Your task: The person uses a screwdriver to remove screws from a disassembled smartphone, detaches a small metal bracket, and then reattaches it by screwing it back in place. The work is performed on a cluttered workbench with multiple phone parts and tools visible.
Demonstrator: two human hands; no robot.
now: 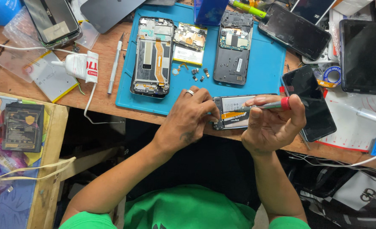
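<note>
My left hand [191, 116], a ring on one finger, grips the left end of an opened phone frame [235, 111] lying across the near edge of the blue mat [264, 63]. My right hand [273, 123] holds a slim screwdriver with a red collar [277, 104], its shaft pointing left over the phone's orange flex strip. Both hands sit at the table's front edge.
On the mat lie a stripped phone chassis [152, 55], a circuit board with a battery [189, 42], a dark rear frame [232, 46] and several small loose parts [198, 74]. Metal tweezers [115, 63], a glue tube [81, 66] and dark phones [311, 101] lie around it.
</note>
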